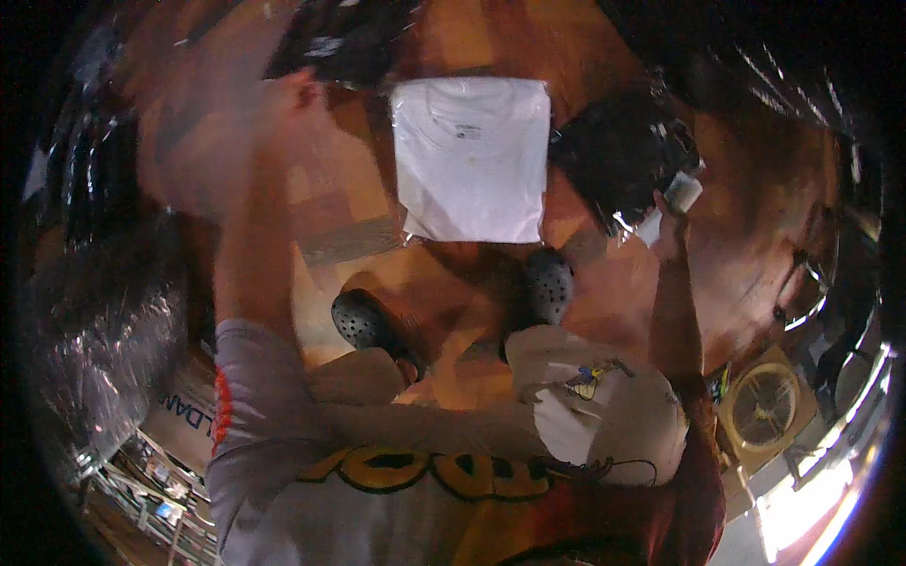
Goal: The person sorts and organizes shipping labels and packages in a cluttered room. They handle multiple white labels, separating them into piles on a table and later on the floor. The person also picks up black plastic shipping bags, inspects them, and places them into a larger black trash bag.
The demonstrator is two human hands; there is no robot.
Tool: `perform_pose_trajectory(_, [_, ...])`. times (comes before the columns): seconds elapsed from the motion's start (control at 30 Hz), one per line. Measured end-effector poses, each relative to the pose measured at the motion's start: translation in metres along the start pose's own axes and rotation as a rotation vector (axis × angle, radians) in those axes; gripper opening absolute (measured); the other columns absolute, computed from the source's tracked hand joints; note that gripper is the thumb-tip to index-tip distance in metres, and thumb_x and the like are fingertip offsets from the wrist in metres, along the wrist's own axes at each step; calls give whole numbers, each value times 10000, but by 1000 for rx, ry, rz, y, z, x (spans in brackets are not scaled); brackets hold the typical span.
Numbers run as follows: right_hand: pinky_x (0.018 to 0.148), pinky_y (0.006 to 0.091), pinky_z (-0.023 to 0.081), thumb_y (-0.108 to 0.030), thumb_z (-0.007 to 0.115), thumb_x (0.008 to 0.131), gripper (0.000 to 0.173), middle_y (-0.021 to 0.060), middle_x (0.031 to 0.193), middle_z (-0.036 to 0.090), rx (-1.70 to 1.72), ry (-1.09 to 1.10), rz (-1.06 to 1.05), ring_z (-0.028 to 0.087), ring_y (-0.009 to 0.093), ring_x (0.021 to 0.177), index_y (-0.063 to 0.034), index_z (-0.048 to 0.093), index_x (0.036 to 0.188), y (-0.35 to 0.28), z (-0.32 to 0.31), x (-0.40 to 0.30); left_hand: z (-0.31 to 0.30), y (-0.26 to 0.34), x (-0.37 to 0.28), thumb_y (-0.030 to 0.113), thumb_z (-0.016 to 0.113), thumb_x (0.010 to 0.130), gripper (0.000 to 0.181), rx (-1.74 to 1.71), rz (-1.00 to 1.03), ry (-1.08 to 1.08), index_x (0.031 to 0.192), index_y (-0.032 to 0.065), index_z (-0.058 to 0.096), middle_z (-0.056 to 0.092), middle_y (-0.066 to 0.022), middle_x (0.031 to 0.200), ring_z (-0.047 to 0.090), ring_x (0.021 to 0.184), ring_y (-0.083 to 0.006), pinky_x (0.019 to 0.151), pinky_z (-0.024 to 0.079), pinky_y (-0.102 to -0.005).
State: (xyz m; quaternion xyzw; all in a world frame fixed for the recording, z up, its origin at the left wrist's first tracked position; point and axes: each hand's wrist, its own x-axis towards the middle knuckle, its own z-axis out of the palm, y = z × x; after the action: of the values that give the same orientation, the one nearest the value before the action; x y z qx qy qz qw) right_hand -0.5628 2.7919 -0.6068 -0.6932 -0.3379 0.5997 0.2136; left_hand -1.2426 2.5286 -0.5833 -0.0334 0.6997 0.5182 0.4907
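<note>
A folded white T-shirt (471, 163) in clear plastic lies flat on the wood-patterned floor before me. My left hand (301, 95) reaches far forward, at the near edge of a black plastic-wrapped bundle (340, 42); blur hides whether the fingers grip it. On the other side my right hand (669, 230) is closed around a small white object (684, 192), whose kind I cannot make out. Close by that hand, a black package in shiny plastic (623, 156) lies tilted beside the T-shirt.
My dark perforated clogs (359, 318) stand on the floor nearer than the T-shirt. Shiny plastic bags (120, 354) and a cardboard box (180, 424) sit at the left. A round fan-like object (763, 407) is at the lower right. More dark plastic (778, 78) fills the upper right.
</note>
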Motion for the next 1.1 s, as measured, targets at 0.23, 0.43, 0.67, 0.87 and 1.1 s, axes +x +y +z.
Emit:
perform_pose_trajectory(0.23, [520, 354, 509, -173, 778, 793, 278, 38, 695, 557, 5, -6, 2, 576, 186, 596, -73, 566, 943, -34, 31, -32, -63, -29, -42, 224, 638, 898, 249, 1132, 365, 844, 1053, 30, 654, 662, -90, 868, 648, 798, -219, 682, 521, -335])
perform_pose_trajectory(0.43, [573, 377, 528, -179, 705, 843, 264, 49, 784, 590, 72, -84, 137, 586, 194, 655, -60, 587, 1047, -24, -2, -8, 49, -69, -79, 238, 716, 844, 337, 796, 267, 16, 1091, 23, 634, 674, -163, 979, 664, 801, -294, 747, 527, -388])
perform_pose_trajectory(0.67, [781, 400, 520, -166, 675, 806, 370, 83, 1014, 640, 391, -307, -43, 622, 254, 902, -20, 593, 1136, -82, 16, -65, 142, 2, -99, 76, 720, 744, 686, 1261, 1317, 211, 1373, 155, 458, 513, -176, 1312, 482, 1228, -363, 1014, 417, -437])
perform_pose_trajectory(0.87, [834, 401, 515, -113, 687, 718, 465, 111, 1016, 655, 118, -234, -215, 646, 277, 895, 28, 587, 1150, -131, 19, -109, 159, -4, -102, 75, 650, 784, 513, 2023, 963, -336, 1284, 120, 549, 512, -111, 1336, 462, 1266, -311, 1038, 415, -407])
perform_pose_trajectory(1.1, [919, 429, 501, -141, 671, 728, 522, 185, 1166, 623, 450, -817, -238, 619, 328, 1061, 80, 558, 1187, -161, 71, -168, 116, -83, -116, -33, 554, 766, 417, 1337, 1170, -244, 1161, 83, 621, 550, -113, 1267, 482, 1261, -253, 1021, 436, -365])
